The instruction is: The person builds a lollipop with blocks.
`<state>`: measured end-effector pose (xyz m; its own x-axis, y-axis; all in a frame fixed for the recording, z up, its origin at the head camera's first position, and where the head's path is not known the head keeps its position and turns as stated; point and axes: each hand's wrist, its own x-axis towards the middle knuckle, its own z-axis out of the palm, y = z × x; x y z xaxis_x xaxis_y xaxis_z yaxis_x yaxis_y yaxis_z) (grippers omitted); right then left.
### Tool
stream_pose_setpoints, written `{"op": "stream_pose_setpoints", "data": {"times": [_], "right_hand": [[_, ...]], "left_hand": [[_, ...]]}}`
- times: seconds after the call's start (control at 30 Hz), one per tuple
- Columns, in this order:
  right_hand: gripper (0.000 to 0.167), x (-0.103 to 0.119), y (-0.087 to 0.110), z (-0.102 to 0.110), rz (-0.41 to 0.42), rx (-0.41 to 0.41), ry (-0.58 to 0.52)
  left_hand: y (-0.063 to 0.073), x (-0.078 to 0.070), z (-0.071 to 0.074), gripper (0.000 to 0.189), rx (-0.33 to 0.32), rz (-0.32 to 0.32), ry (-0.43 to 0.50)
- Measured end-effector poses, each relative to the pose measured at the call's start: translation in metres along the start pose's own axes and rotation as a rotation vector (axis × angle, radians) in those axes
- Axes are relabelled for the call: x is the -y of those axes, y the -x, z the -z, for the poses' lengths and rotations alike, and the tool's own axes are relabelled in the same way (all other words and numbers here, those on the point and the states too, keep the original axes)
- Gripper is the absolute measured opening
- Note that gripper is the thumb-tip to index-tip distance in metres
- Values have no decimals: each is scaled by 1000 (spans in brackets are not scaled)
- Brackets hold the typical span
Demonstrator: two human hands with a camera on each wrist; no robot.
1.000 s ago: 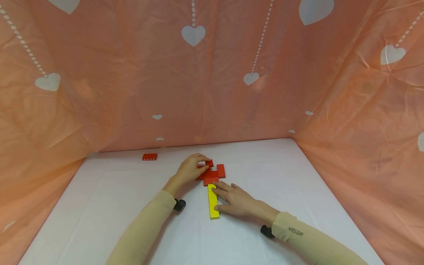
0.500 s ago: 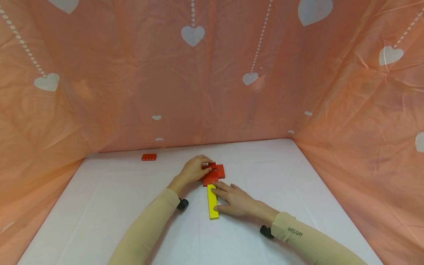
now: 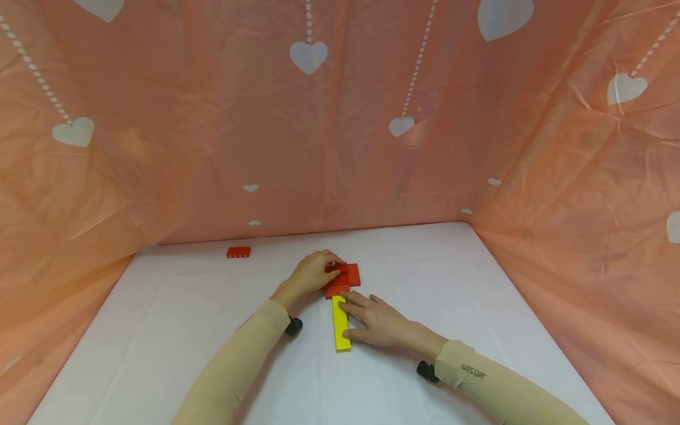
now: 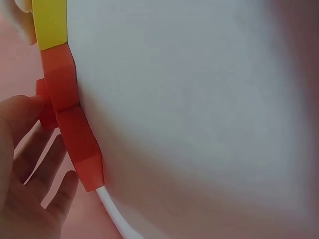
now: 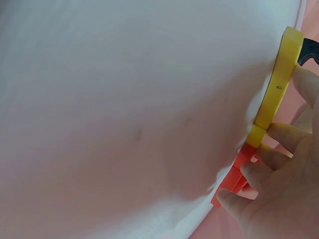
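Note:
In the head view, red blocks [image 3: 337, 291] lie joined in a small ring around a narrow gap. My left hand [image 3: 308, 276] pinches a red block [image 3: 338, 267] at the ring's far side, partly hidden by the fingers. The left wrist view shows the thumb on that red block [image 4: 48, 117]. A column of yellow blocks [image 3: 341, 330], one short and one long, runs from the ring toward me. Along its right side lies my right hand [image 3: 379, 321], fingers spread and fairly straight, touching the yellow column and the nearest red block.
A separate red block [image 3: 238, 252] with white dots along its side lies at the back left of the white table [image 3: 451, 283]. Pink cloth [image 3: 340, 147] with white hearts walls in the back and both sides. Each wrist carries a small black camera [image 3: 427, 371].
My left hand has moved slightly right and lowered its red block, which now sits among the other red blocks and narrows the gap. The right hand stays where it was.

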<state>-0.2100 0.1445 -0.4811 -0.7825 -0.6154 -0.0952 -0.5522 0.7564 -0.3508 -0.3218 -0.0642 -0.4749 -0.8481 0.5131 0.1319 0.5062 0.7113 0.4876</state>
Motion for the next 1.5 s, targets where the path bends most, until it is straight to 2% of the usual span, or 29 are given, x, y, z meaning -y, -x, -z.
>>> {"op": "stream_pose_setpoints", "data": {"times": [0.27, 0.4, 0.63, 0.9, 1.23, 1.5], "right_hand": [[69, -1, 0, 0, -3, 4, -2], [69, -1, 1, 0, -1, 0, 1], [69, 0, 1, 0, -6, 1, -2], [70, 1, 1, 0, -10, 2, -6], [68, 0, 1, 2, 2, -1, 7], [69, 2, 0, 2, -1, 4, 7]], "left_hand": [[0, -3, 1, 24, 23, 16, 0], [0, -3, 1, 23, 13, 14, 1], [-1, -3, 0, 25, -9, 48, 86], [-3, 0, 1, 25, 30, 59, 147], [-6, 1, 3, 25, 109, 70, 107], [-11, -5, 2, 34, 161, -7, 12]]}}
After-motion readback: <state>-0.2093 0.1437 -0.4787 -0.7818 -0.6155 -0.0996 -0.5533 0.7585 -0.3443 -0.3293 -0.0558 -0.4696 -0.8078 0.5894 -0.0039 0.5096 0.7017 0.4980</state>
